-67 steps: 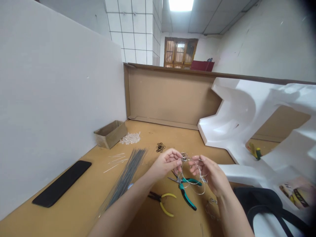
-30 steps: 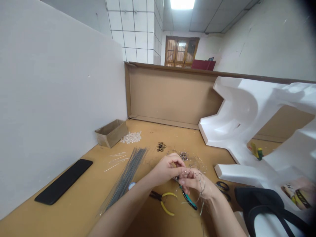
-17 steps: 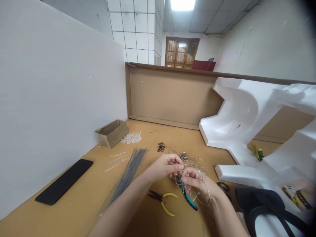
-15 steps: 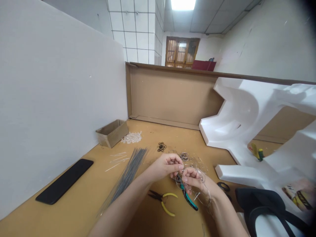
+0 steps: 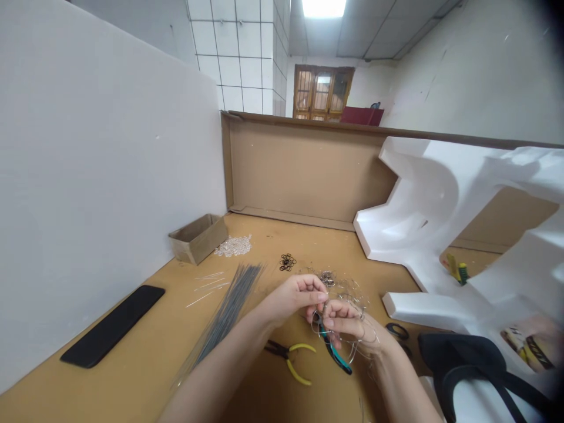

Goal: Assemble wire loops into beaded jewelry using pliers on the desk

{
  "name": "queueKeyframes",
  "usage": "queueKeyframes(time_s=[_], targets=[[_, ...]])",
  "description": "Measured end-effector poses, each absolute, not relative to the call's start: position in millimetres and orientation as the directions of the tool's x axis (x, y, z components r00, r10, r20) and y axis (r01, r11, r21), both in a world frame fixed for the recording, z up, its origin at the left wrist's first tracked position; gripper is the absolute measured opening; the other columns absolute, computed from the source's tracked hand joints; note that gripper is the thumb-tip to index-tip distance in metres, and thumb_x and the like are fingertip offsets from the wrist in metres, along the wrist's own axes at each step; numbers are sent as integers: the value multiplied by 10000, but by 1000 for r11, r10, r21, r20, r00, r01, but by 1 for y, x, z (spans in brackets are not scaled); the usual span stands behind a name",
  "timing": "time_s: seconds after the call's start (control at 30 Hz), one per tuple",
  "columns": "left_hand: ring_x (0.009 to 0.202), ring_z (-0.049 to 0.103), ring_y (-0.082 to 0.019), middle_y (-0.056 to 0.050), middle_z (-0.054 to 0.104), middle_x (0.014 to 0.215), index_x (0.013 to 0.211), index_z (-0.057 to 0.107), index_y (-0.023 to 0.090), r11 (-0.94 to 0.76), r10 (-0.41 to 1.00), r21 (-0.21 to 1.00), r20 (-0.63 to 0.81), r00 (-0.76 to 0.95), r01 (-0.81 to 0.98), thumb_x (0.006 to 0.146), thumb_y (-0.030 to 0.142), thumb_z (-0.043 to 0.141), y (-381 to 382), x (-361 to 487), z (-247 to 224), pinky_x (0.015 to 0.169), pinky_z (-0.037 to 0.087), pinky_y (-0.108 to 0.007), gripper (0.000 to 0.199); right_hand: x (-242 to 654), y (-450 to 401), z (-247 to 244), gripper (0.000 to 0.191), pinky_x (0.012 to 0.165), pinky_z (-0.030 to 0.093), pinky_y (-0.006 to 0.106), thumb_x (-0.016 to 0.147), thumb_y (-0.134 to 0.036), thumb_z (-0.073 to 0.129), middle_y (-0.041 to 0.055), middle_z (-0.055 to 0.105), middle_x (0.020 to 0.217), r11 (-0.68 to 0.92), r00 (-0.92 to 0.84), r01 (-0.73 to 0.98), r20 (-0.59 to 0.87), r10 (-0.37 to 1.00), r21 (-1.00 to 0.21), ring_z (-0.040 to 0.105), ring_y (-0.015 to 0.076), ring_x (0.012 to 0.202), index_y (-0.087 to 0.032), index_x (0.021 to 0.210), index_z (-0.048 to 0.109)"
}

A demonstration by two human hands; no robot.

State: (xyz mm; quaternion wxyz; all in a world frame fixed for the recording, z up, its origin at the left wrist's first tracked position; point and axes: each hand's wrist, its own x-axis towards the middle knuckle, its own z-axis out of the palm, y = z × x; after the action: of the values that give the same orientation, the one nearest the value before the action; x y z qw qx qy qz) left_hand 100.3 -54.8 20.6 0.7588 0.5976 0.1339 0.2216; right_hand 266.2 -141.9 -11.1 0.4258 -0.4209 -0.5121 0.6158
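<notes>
While the left hand (image 5: 304, 296) pinches thin silvery wire loops (image 5: 353, 351) between thumb and fingers, the right hand (image 5: 350, 323) grips them close beside it, the loops trailing around its fingers and wrist. Beneath, on a tan table (image 5: 343, 395), lie teal-handled pliers (image 5: 340, 359), with yellow-handled pliers (image 5: 288, 355) nearby. Farther out are straight grey wires (image 5: 227, 308), black rings (image 5: 287, 262) and clear pieces (image 5: 234, 246) beside an open box (image 5: 202, 242).
</notes>
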Motion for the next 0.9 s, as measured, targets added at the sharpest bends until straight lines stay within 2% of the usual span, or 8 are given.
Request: queueKeyframes(time_s=[0.1, 0.33, 0.57, 0.7, 0.8, 0.9], targets=[[459, 521, -53, 7, 597, 622, 775, 532, 119, 233, 486, 954, 55, 872, -190, 709, 365, 685, -55, 100, 21, 479, 413, -173, 297, 265, -143, -4, 202, 458, 375, 209, 728, -326, 659, -43, 541, 550, -86, -259, -92, -60, 964, -992, 510, 86, 441, -166, 687, 541], [527, 580, -95, -26, 638, 625, 792, 542, 126, 183, 469, 967, 71, 880, -175, 753, 419, 627, -58, 98, 28, 547, 460, -212, 307, 265, -143, 2, 190, 436, 322, 210, 749, -312, 625, -42, 542, 482, -30, -185, -96, -11, 983, -995, 457, 81, 405, -170, 647, 552], [512, 589, -103, -48, 655, 635, 813, 512, 133, 202, 455, 961, 77, 887, -187, 774, 379, 589, -57, 98, 26, 447, 397, -169, 260, 268, -139, -6, 207, 426, 318, 215, 729, -328, 620, -26, 561, 505, -22, -188, -142, 5, 982, -990, 456, 88, 412, -171, 627, 532], [500, 559, -97, -20, 637, 622, 932, 470, 154, 70, 531, 979, 127, 838, -193, 786, 359, 570, -61, 100, 28, 431, 365, -163, 271, 266, -140, -5, 211, 447, 307, 213, 744, -302, 609, -36, 543, 483, -17, -175, -170, 13, 984, -985, 431, 73, 399, -172, 615, 504], [489, 487, -65, -1, 588, 640, 965, 513, 141, -53, 582, 983, 173, 794, -175, 802, 349, 546, -64, 99, 30, 430, 332, -158, 266, 264, -142, -1, 228, 438, 295, 210, 734, -310, 626, -38, 527, 471, -18, -163, -198, 15, 986, -980, 424, 72, 401, -173, 608, 494], [506, 455, -55, 1, 561, 714, 1035, 527, 150, -92, 592, 978, 206, 779, -188, 813, 338, 533, -68, 99, 30, 442, 327, -165, 291, 264, -143, 2, 240, 398, 279, 198, 716, -330, 644, -43, 496, 482, -14, -138, -251, 21, 990, -968, 411, 72, 406, -176, 611, 492]])
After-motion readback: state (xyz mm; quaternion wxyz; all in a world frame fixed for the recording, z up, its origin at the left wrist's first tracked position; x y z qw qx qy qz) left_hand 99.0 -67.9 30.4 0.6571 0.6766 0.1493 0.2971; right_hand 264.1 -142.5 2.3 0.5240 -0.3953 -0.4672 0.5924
